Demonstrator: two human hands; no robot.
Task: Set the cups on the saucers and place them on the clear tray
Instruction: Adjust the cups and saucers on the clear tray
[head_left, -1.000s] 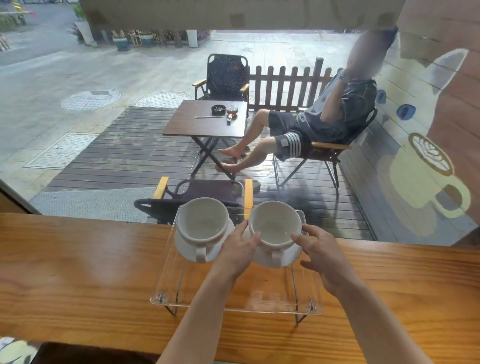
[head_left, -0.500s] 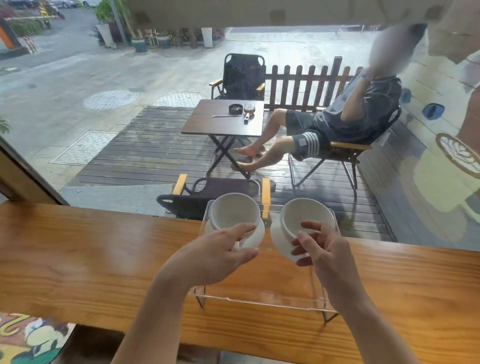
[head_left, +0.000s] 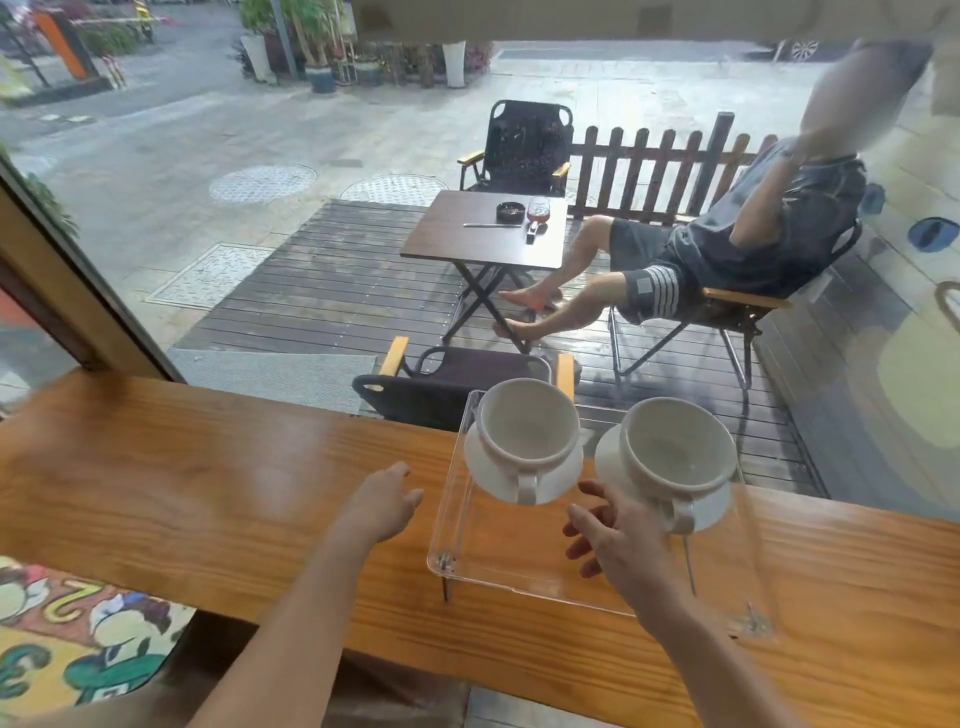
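Two white cups stand on white saucers on the clear tray (head_left: 470, 540), side by side at its far end. The left cup (head_left: 527, 423) sits on its saucer (head_left: 480, 467) with the handle toward me. The right cup (head_left: 675, 447) sits on its saucer (head_left: 714, 506), handle also toward me. My left hand (head_left: 382, 501) hovers over the counter just left of the tray, fingers apart, holding nothing. My right hand (head_left: 613, 535) is above the tray's middle, fingers spread and empty, close to the right saucer's near edge.
The tray stands on thin legs on a long wooden counter (head_left: 208, 493) against a window. Outside are a folding table (head_left: 485, 231), chairs and a seated person (head_left: 727, 254). A colourful painted surface (head_left: 78, 634) lies below the counter's near left edge.
Both hands have let go of the right cup and saucer and drawn back toward me. The left hand has moved off to the left of the tray. The view has shifted left.
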